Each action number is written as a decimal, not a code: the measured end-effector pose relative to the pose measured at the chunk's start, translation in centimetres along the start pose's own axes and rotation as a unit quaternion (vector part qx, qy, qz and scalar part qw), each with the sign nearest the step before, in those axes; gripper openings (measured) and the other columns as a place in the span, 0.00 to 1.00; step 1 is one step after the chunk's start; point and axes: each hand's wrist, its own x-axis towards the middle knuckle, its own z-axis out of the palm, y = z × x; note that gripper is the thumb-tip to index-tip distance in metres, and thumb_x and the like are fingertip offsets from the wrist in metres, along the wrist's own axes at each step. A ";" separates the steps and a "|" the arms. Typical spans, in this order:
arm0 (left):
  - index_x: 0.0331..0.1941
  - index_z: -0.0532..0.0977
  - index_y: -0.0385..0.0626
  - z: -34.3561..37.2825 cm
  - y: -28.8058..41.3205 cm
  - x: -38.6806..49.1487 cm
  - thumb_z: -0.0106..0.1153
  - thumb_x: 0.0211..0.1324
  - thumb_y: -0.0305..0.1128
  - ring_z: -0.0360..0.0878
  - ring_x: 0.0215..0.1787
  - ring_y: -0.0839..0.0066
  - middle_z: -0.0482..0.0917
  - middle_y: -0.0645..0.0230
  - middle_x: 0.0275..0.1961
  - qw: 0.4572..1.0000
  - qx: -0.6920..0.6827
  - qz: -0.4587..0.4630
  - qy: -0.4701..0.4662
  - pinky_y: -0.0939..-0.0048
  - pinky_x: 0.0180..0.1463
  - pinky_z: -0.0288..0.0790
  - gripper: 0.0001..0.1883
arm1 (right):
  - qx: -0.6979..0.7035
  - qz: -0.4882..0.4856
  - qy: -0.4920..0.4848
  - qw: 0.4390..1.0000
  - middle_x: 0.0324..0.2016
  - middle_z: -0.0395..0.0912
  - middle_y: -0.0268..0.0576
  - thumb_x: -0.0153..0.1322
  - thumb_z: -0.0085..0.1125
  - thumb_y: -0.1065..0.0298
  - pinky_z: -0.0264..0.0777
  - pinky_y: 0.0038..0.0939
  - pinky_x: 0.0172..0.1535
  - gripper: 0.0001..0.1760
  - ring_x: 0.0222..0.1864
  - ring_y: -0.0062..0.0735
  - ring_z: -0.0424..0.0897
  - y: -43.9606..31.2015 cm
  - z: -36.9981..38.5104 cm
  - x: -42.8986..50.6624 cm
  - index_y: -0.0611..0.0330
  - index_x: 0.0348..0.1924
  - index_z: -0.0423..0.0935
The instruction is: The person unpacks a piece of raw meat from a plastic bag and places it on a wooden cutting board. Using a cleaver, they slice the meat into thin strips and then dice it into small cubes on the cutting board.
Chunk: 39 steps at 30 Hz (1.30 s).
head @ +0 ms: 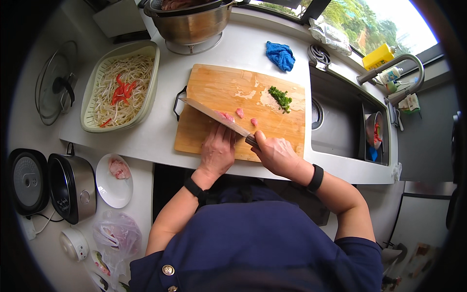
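My right hand (275, 151) grips the dark handle of a kitchen knife (215, 116), whose blade slants up to the left over raw meat (225, 116) on a wooden cutting board (211, 80). Just below the blade, my left hand (219, 148) has its fingertips at the meat, partly hidden by the knife; whether it grips the meat cannot be told. Two small meat pieces (239, 112) lie to the right of the blade. Chopped greens (280, 98) sit in a pile near the board's right side.
A basket (156, 73) of bean sprouts and red pepper strips stands left of the board. Behind are a metal pot (193, 27) and a blue cloth (280, 56). A sink (335, 116) is at right. At lower left are a rice cooker (82, 186) and a plate (115, 193) with meat.
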 end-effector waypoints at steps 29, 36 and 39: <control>0.52 0.75 0.34 -0.3 -0.4 -0.2 0.56 0.58 0.27 0.72 0.62 0.50 0.75 0.50 0.56 1.000 -0.008 -0.009 -0.008 0.55 0.64 0.70 0.18 | 0.068 0.048 -0.074 0.994 0.21 0.76 0.60 0.73 0.60 0.62 0.69 0.57 0.32 0.16 0.28 0.68 0.77 3.6 -2.1 -3.7 0.61 0.40 0.63; 0.52 0.74 0.34 -0.9 -0.2 -0.5 0.56 0.57 0.25 0.74 0.58 0.50 0.77 0.51 0.51 0.999 -0.031 0.010 0.021 0.56 0.64 0.70 0.18 | 0.039 0.011 0.003 0.999 0.19 0.76 0.57 0.73 0.61 0.62 0.71 0.54 0.29 0.15 0.25 0.65 0.77 3.4 -3.1 -5.3 0.62 0.39 0.67; 0.49 0.75 0.34 -0.8 -0.3 -0.2 0.56 0.59 0.25 0.75 0.55 0.48 0.78 0.49 0.48 0.999 -0.044 -0.011 -0.001 0.55 0.63 0.71 0.15 | -0.023 -0.010 -0.011 1.000 0.21 0.77 0.55 0.72 0.62 0.63 0.72 0.52 0.28 0.14 0.23 0.61 0.78 2.3 -3.6 -6.0 0.61 0.41 0.68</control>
